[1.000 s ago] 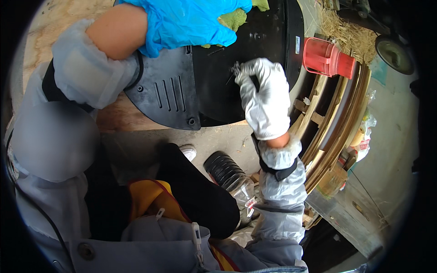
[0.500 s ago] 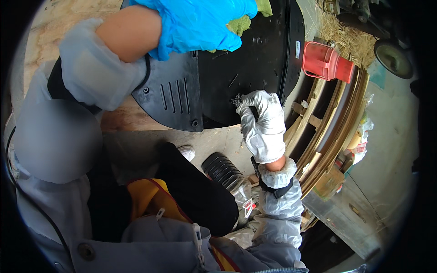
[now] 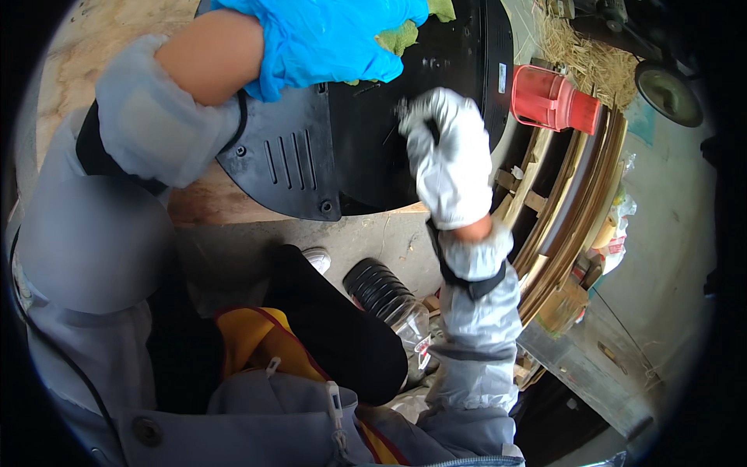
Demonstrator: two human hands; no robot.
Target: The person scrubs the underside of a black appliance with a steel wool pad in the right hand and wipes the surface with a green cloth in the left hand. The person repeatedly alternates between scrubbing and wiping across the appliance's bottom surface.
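Note:
A broad black plastic panel point(image 3: 366, 159) with slots and screw holes lies on a wooden tabletop point(image 3: 198, 204). Over its far left part, my left hand point(image 3: 327, 39) in a blue glove is closed on a green cloth point(image 3: 398, 37), which pokes out past the fingers; part of the cloth is hidden beneath the glove. My right hand point(image 3: 451, 156), white-gloved, is bent in a pinch above the panel's right half. At its fingertips shows a dark, frayed tuft of steel wool point(image 3: 402, 114), smeared by motion.
Right of the panel, a red plastic jug point(image 3: 545, 100) lies by stacked wooden boards point(image 3: 576, 210). Straw point(image 3: 599, 66) and a wheel point(image 3: 668, 93) are at the far right. A clear bottle point(image 3: 408, 317) with a black ribbed part sits on the floor below the tabletop.
My right hand has moved away from me, further over the panel, with the steel wool at its fingertips. My left hand keeps its place on the cloth; the whole view has shifted slightly.

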